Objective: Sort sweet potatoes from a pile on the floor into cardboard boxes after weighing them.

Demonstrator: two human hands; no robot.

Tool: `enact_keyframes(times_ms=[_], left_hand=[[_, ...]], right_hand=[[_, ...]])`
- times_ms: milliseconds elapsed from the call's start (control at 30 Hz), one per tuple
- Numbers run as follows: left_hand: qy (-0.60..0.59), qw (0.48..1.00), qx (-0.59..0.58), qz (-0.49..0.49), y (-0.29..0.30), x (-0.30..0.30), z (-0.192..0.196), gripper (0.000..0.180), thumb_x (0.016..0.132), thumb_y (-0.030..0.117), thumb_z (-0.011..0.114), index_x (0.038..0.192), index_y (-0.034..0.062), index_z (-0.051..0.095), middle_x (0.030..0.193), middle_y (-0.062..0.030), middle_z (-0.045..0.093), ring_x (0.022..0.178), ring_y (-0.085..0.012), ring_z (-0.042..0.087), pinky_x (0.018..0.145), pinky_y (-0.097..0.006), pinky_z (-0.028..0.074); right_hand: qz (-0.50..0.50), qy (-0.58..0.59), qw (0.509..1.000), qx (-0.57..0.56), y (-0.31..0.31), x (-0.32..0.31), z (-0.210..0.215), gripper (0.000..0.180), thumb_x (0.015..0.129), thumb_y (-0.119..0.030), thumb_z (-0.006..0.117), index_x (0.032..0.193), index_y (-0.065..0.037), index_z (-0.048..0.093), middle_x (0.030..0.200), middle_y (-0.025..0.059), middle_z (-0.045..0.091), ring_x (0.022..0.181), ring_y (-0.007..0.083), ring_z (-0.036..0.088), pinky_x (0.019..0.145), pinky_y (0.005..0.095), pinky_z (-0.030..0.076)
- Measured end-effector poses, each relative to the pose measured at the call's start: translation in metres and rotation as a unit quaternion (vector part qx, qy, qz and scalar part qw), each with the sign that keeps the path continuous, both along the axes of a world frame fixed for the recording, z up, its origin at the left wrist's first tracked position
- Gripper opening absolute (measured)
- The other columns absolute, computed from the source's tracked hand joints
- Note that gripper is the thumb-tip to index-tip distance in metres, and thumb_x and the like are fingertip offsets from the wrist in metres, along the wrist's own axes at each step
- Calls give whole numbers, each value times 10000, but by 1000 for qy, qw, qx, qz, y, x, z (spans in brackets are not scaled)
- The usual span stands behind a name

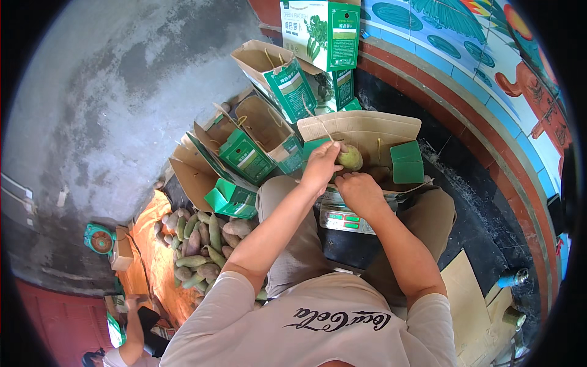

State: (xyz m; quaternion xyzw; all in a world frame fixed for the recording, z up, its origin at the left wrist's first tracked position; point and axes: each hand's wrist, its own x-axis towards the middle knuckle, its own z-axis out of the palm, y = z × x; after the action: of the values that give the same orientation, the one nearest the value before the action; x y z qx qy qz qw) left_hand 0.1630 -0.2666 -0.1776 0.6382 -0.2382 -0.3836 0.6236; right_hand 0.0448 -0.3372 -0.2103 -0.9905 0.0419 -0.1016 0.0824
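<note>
The green radish (350, 158) sits just right of the left hand (323, 164), against its bent fingertips, above the open carton (361, 125); whether those fingers really clasp it, I cannot tell. Below and right of that grip, the right hand (359, 191) curls at the carton's near edge, its hold hidden. The radish is probably firm, dense and smooth-skinned (perhaps slippery if damp), so its thick middle seems the surest hold, without knocks.

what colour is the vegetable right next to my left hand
The vegetable is mostly yellowish green, seen best in the head view.
</note>
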Motion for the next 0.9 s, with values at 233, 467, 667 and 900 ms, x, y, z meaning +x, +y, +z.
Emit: enact_keyframes(times_ms=[233,467,667,900], left_hand=[[-170,983,72,3,-8,10,-15,275,958,232,429,928,23,606,936,-56,602,906,-127,540,790,-279,444],[-200,978,53,-26,-9,7,-23,263,945,198,441,998,12,620,953,-75,618,902,-149,549,810,-276,435],[-264,963,-25,40,36,7,17,242,917,113,496,1118,20,594,1080,-79,619,1039,-144,546,925,-271,398],[-224,951,-46,208,138,51,-3,180,918,51,475,1019,-3,615,999,-74,640,964,-144,589,873,-253,439]], right_hand=[[-6,-1,1000,0,-1,3,0,148,773,-98,520,869,-52,623,811,103,641,808,240,640,706,361,502],[-3,-27,1000,8,1,4,0,135,768,-89,521,846,-45,622,761,114,636,736,257,644,639,368,511],[-9,-22,1000,8,0,1,3,110,759,-88,526,815,-41,608,752,115,629,737,255,642,644,371,509],[-17,-51,998,19,-2,1,-2,104,797,-138,545,760,-49,584,737,114,610,741,278,616,671,400,489]])
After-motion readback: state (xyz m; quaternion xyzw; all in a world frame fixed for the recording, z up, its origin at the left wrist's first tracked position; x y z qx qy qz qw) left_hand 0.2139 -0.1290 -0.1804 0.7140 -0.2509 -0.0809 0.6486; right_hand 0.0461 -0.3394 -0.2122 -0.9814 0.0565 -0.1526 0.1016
